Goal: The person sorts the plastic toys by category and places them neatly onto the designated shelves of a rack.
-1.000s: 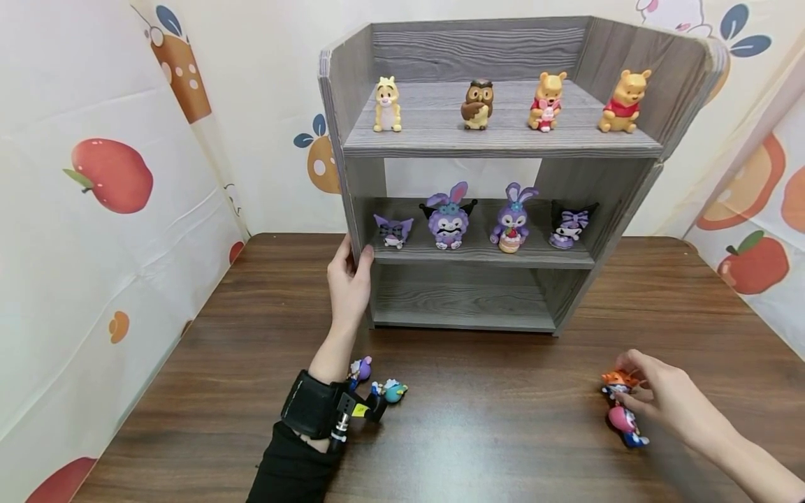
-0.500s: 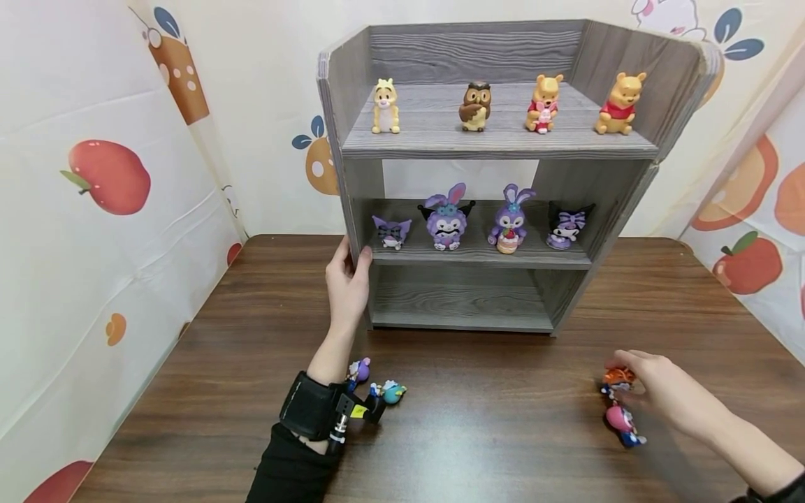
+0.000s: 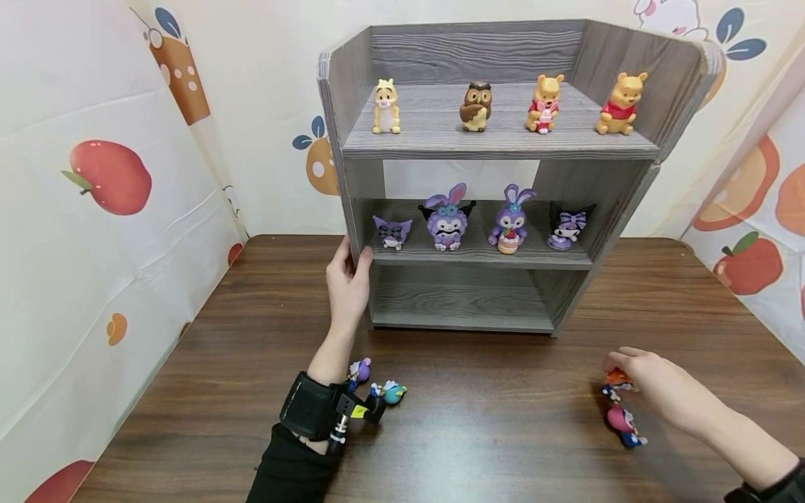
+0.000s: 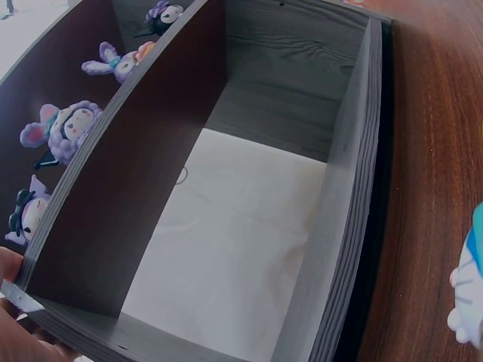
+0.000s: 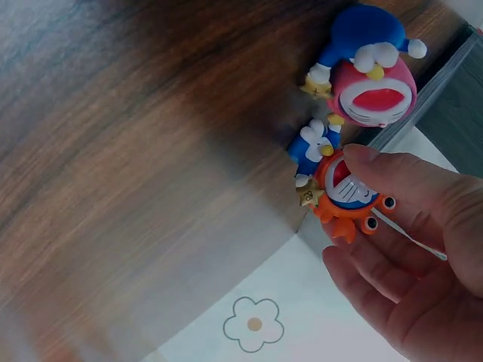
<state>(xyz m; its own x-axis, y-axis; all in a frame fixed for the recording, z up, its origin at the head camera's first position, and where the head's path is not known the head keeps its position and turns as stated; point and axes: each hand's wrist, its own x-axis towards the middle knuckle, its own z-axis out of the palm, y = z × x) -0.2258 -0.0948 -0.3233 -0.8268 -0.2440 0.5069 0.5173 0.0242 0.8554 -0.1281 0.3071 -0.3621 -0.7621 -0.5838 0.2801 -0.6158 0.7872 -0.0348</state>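
Note:
My left hand (image 3: 348, 283) grips the left side panel of a grey wood-grain shelf (image 3: 453, 300), its thumb on the front edge by the middle board. At the right of the table, my right hand (image 3: 663, 388) pinches a small figurine with an orange crab hood (image 5: 349, 188) between thumb and fingers. The figurine has a blue body and gold stars, and my hand partly covers it in the head view. Close beside it lies a pink-headed figurine (image 5: 375, 94) with a blue body. Two more small figurines, one purple (image 3: 361, 369) and one teal (image 3: 393, 392), lie by my left wrist.
On the top board stand a yellow rabbit figurine (image 3: 386, 106), an owl (image 3: 476, 107) and two bears. Several purple figurines, including a bunny (image 3: 509, 220), line the middle board. The brown table (image 3: 478, 419) meets fruit-print cloth (image 3: 126, 279) at the sides.
My right hand has shifted slightly left and farther over the orange-hooded figurine, its fingers covering more of it. My left hand and the shelf stay put.

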